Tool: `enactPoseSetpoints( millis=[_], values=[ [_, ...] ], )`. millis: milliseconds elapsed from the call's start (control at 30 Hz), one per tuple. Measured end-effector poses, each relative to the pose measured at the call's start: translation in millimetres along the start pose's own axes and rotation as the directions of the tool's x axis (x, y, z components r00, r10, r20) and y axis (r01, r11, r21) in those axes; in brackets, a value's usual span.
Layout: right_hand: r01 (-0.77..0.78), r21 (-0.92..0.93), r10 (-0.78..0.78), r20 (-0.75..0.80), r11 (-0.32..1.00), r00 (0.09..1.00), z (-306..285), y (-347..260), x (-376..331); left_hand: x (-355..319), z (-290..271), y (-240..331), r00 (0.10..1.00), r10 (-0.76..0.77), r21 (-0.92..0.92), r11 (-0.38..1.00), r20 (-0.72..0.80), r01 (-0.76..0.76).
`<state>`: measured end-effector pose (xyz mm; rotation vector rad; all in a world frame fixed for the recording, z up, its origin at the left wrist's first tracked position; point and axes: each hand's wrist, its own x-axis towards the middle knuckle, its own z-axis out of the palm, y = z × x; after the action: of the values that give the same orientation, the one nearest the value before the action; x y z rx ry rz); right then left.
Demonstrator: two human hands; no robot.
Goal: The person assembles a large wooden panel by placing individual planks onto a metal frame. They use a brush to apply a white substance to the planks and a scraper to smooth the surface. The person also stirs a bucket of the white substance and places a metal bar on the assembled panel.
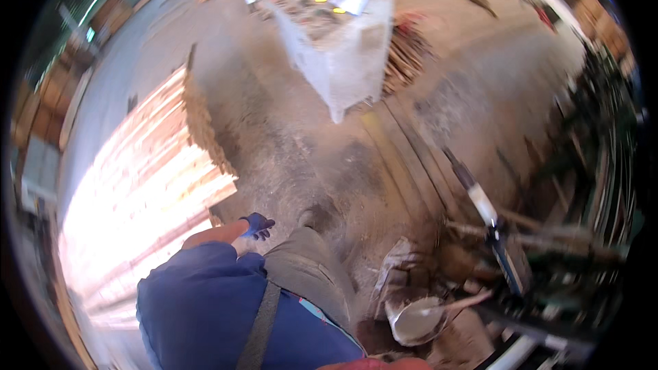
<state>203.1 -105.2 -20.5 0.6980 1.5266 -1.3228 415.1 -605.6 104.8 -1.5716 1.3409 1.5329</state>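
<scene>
My left hand (258,226) wears a dark blue glove and hangs beside my thigh, fingers loosely apart, with nothing visible in it. Nearest to it is a large stack of pale boards (151,171), brightly lit, on the left; a gap shows between glove and boards. My right hand is out of view. A reddish patch at the lower edge is too blurred to tell. My blue top (205,301) with a grey strap (262,322) and my grey-brown trousers (308,264) fill the lower middle.
Ahead stands a white control cabinet (336,62) with buttons and papers on top, sticks (404,62) piled behind it. A pale bucket (415,321) and dark machinery (507,260) crowd the lower right. Floor rails (415,151) run past the cabinet. Dusty floor (288,151) lies between.
</scene>
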Motion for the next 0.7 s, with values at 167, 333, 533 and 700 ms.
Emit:
enactPoseSetpoints(
  millis=[167, 333, 533, 700],
  values=[
    [-0.002, -0.311, 0.021, 0.057, 0.951, 0.998, 78, -98, 25, 28, -61, -48, 0.996, 0.082, -0.327, 0.940, -0.047, -0.093],
    [0.013, -0.529, 0.050, 0.104, 0.848, 0.993, 183, -184, 51, 72, -125, -90, 0.979, 0.092, -0.734, 0.649, -0.182, -0.198],
    [0.143, -0.690, 0.028, 0.231, 0.709, 0.973, 341, -309, 100, 87, -135, -135, 0.951, 0.072, -0.908, 0.281, -0.301, -0.309],
    [0.169, -0.782, 0.110, 0.289, 0.600, 0.951, 490, -369, 129, 79, -101, -154, 0.974, -0.171, -0.971, 0.212, -0.148, -0.111]
  ],
)
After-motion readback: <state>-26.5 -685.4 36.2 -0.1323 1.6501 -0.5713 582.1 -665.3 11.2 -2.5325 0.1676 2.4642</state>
